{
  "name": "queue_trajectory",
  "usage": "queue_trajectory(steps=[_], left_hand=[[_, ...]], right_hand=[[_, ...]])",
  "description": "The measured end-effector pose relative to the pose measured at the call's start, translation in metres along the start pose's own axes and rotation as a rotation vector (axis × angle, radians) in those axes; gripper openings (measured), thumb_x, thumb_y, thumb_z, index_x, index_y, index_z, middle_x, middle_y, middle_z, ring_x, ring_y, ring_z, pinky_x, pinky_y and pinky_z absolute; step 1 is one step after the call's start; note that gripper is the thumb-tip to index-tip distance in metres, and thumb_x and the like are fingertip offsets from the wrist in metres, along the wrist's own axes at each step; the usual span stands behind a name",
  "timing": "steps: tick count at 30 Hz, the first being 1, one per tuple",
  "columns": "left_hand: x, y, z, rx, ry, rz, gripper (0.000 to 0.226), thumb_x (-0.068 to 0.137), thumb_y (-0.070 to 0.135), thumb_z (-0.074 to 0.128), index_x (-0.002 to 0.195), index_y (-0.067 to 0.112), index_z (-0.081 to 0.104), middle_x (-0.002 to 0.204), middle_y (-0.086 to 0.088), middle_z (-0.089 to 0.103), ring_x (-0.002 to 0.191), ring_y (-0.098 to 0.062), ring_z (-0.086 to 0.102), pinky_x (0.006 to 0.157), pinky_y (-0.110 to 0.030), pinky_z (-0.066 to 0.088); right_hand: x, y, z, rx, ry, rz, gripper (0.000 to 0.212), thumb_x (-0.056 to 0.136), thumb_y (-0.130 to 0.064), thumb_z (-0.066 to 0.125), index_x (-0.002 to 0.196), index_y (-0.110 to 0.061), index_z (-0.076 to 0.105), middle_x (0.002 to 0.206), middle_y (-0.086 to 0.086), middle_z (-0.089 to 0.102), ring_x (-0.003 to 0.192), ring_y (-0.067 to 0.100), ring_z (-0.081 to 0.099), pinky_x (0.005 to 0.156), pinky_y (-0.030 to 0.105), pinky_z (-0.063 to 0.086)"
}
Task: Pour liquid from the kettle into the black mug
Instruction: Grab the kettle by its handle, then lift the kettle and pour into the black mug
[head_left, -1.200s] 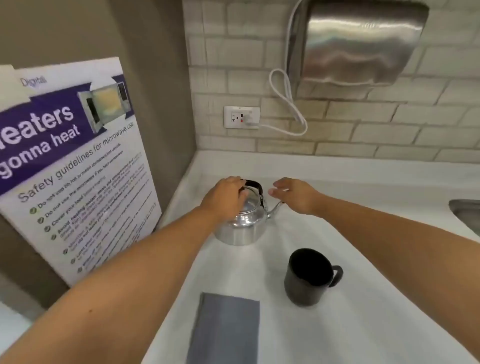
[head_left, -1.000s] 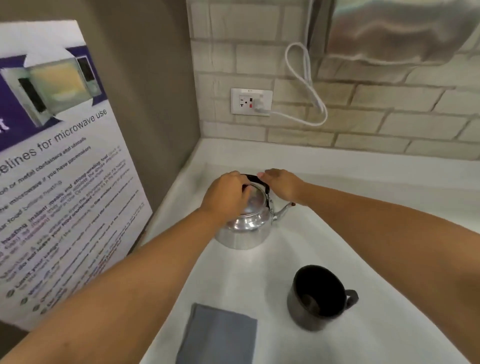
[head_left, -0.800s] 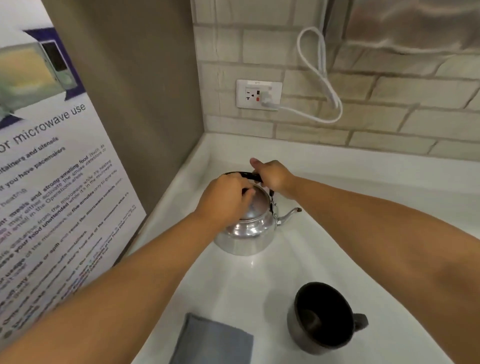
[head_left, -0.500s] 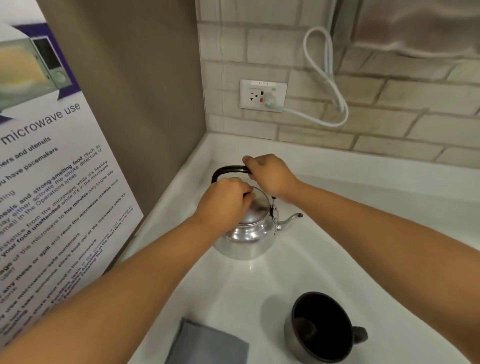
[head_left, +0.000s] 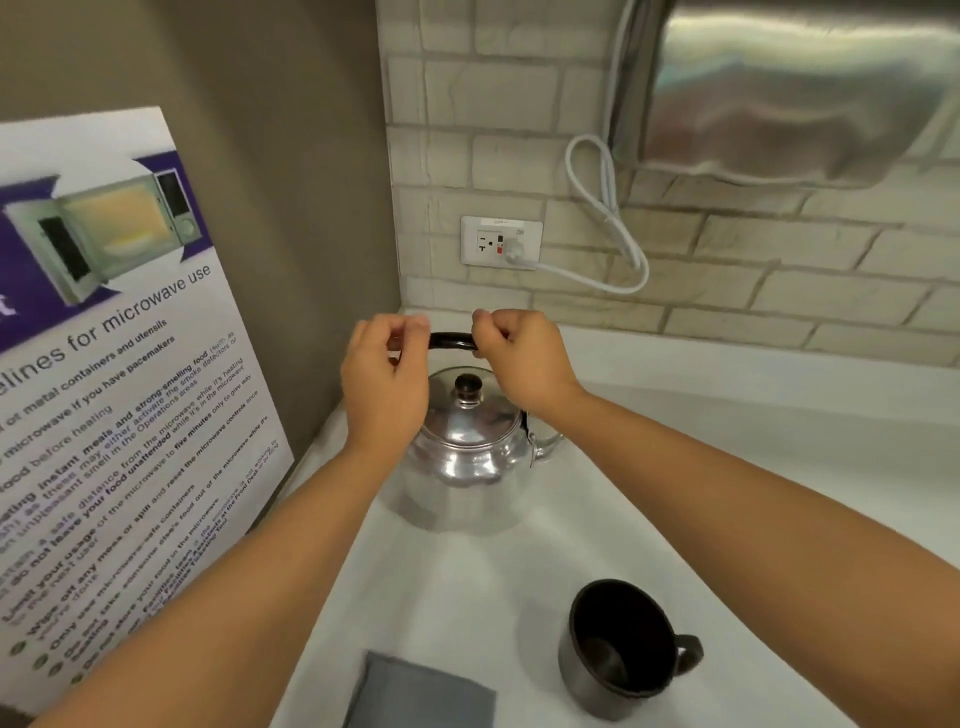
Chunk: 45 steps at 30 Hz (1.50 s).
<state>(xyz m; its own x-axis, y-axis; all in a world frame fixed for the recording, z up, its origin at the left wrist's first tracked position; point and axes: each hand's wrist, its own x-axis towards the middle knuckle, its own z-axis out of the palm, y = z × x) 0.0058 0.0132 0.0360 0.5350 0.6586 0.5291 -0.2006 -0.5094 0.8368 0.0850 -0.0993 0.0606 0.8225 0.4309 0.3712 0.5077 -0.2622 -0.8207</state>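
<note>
A shiny metal kettle (head_left: 462, 457) with a black lid knob stands on the white counter (head_left: 727, 467), its spout pointing right. Its black handle (head_left: 452, 341) is raised upright above the lid. My left hand (head_left: 387, 387) pinches the handle's left end and my right hand (head_left: 519, 358) grips its right end. The black mug (head_left: 618, 649) stands upright and open to the front right of the kettle, its handle to the right, apart from both hands.
A grey cloth (head_left: 421, 693) lies at the counter's front edge, left of the mug. A microwave-safety poster (head_left: 114, 374) leans at the left wall. A wall socket (head_left: 501, 243) with a white cord and a steel dispenser (head_left: 789, 88) hang on the brick wall behind.
The kettle's handle has swung up from lying on the lid to upright. My left hand left the lid and took the handle's left end; my right hand stayed on the handle.
</note>
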Motion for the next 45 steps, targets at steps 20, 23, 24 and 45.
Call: queue_trajectory(steps=[20, 23, 24, 45], left_hand=[[-0.048, 0.036, -0.052, -0.209, -0.055, -0.306, 0.048, 0.071, 0.037, 0.059, 0.036, 0.022, 0.03, 0.038, 0.011, 0.02, 0.041, -0.007, 0.019, 0.039, -0.025, 0.021], [-0.058, 0.04, -0.057, -0.213, -0.082, -0.289, 0.047, 0.072, 0.035, 0.059, 0.035, 0.022, 0.033, 0.037, 0.011, 0.02, 0.041, -0.007, 0.019, 0.045, -0.029, 0.022], [-0.061, 0.042, -0.059, -0.212, -0.086, -0.277, 0.047, 0.072, 0.035, 0.06, 0.035, 0.022, 0.033, 0.036, 0.011, 0.02, 0.041, -0.008, 0.019, 0.045, -0.03, 0.022], [-0.092, 0.097, -0.041, 0.195, -0.158, -0.019, 0.041, 0.067, 0.045, 0.057, 0.047, 0.014, 0.039, 0.035, 0.005, 0.029, 0.037, -0.013, 0.027, 0.045, -0.025, 0.026]], right_hand=[[-0.198, 0.037, -0.103, -0.066, 0.159, 0.323, 0.034, 0.093, -0.045, 0.048, 0.079, -0.022, 0.068, 0.081, -0.009, 0.07, 0.078, 0.001, 0.062, 0.074, 0.023, 0.044], [-0.233, 0.071, -0.093, 0.031, 0.242, 0.49, 0.041, 0.094, -0.041, 0.046, 0.074, -0.011, 0.064, 0.075, -0.005, 0.068, 0.074, 0.01, 0.063, 0.076, 0.027, 0.046], [-0.24, 0.078, -0.088, 0.066, 0.257, 0.526, 0.042, 0.095, -0.04, 0.046, 0.071, -0.009, 0.061, 0.068, -0.005, 0.065, 0.068, 0.009, 0.062, 0.074, 0.027, 0.046], [-0.252, 0.106, -0.077, -0.073, 0.132, 0.424, 0.044, 0.099, -0.035, 0.033, 0.065, -0.009, 0.045, 0.064, 0.008, 0.049, 0.062, 0.019, 0.048, 0.065, 0.035, 0.046]])
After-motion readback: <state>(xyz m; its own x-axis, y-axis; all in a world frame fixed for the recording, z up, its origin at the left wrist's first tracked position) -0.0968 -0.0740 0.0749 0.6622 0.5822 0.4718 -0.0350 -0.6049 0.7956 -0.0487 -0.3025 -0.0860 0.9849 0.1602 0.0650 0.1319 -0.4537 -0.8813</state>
